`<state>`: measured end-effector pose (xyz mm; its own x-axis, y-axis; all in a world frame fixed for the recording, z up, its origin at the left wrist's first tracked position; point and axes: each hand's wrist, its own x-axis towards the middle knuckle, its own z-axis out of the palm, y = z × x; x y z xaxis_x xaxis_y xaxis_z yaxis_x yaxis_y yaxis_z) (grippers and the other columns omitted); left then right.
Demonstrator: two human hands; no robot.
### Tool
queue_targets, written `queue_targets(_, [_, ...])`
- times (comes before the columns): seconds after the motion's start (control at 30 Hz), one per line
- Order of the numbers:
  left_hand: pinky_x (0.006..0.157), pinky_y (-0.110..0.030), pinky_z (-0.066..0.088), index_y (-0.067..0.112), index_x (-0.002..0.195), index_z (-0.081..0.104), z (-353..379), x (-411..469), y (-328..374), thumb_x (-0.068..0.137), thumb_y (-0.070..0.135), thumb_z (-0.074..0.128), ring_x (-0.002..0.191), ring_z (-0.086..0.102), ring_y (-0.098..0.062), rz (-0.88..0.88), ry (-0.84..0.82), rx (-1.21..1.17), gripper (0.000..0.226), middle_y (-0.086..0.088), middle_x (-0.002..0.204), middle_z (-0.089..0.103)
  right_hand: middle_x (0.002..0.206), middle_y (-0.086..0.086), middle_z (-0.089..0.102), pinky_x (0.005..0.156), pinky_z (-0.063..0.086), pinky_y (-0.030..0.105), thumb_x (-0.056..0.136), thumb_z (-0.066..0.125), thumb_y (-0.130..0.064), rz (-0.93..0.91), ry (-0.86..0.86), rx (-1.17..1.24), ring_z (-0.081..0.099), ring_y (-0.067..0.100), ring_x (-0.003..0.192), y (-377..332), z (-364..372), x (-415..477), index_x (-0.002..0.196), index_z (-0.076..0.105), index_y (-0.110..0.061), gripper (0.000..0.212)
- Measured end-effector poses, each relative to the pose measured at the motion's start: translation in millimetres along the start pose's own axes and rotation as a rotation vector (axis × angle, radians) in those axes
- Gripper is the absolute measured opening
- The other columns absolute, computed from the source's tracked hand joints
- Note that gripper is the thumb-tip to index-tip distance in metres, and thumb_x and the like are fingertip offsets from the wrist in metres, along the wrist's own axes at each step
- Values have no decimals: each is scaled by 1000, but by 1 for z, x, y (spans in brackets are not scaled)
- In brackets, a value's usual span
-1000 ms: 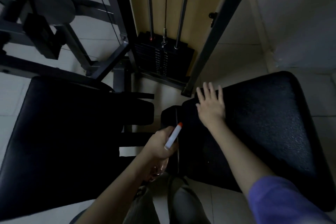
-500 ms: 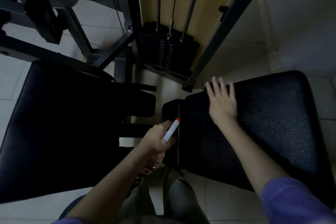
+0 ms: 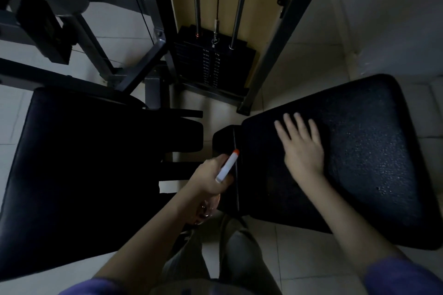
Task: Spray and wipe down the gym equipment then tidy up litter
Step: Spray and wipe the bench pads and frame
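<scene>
Left hand (image 3: 211,176): gripping the spray bottle (image 3: 227,165) just below centre, orange nozzle tip pointing toward 1 o'clock.
Right hand (image 3: 302,148): lying flat, fingers straight, pressing on the right pad (image 3: 374,155) at 3 o'clock; I cannot tell whether a dark cloth is sitting under it.
Progress: droplets are glistening across the right pad's 3 o'clock half, so spraying here looks done and wiping looks under way.
Remaining: the left pad (image 3: 79,163) at 9 o'clock is showing no wet sheen, though it is too dark to be sure; no litter is showing.
Edges: the hand is working near the pad's 11 o'clock corner; the frame post (image 3: 275,43) and weight stack (image 3: 211,64) are standing close at 12 o'clock.
Room: open pad is stretching toward 3 and 5 o'clock; bare floor (image 3: 299,246) is lying at 6 o'clock.
</scene>
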<state>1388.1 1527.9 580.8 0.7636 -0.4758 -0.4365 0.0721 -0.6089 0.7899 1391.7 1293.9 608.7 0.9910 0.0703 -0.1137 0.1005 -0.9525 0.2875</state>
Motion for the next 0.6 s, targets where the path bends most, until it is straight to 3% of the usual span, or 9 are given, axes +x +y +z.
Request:
queue_targets(0.07, [67,-48,53,2,108,54,1,-1,1,73,34,53,72,66,-31,-2,-8,-2,47,-15,89,66,157,10,16,112,-3,45,86,59,-23,-126,-113,-42,15,30,145,-19,11,-5,149,21,-15,74])
queue_targets(0.13, [63,-50,54,3,102,53,3,-1,2,74,34,55,69,66,-32,0,-17,-8,42,-17,86,66,150,10,35,112,8,45,81,67,-29,-207,-177,2,30,30,140,-35,23,-25,140,43,-13,65])
queue_targets(0.2, [62,-51,53,5,96,52,5,-1,2,75,33,56,67,65,-32,11,-11,-12,35,-16,84,65,132,11,57,108,21,45,68,77,-24,-254,-191,49,48,30,128,-40,32,-47,118,67,-9,52])
queue_targets(0.27, [63,-51,53,9,95,51,5,-1,5,76,33,56,68,65,-30,8,-16,-2,31,-15,85,65,125,12,62,109,21,44,73,63,-16,-267,-173,45,53,30,123,-36,32,-67,110,71,-7,38])
queue_targets(0.33, [64,-50,53,12,92,50,5,-2,8,75,34,55,69,65,-30,12,-36,14,28,-14,84,64,123,12,64,113,13,43,75,37,-12,-240,-144,92,55,30,121,-27,28,-76,110,71,-7,48])
queue_targets(0.37, [64,-50,52,15,89,48,6,-3,9,74,33,54,68,65,-30,26,-44,18,24,-14,83,64,124,12,63,115,8,42,74,33,-10,-202,-106,102,55,30,122,-20,23,-77,111,70,-7,52])
queue_targets(0.5, [61,-51,52,24,82,43,9,-7,8,75,31,53,66,64,-33,52,-51,-5,14,-16,81,64,139,13,51,115,-5,42,73,57,1,54,67,31,44,33,131,7,5,-57,127,60,-9,56])
queue_targets(0.57, [62,-50,53,22,85,45,10,-7,6,74,32,52,67,65,-32,38,-57,13,17,-15,83,65,151,11,35,114,-9,46,78,64,-8,156,41,13,29,32,140,2,-1,-46,142,43,-16,67])
queue_targets(0.6, [63,-50,53,19,87,46,12,-9,5,74,33,51,68,66,-32,31,-63,29,20,-15,83,66,156,9,21,111,-16,48,84,58,-15,121,1,-9,16,31,145,-9,2,-43,148,28,-20,71])
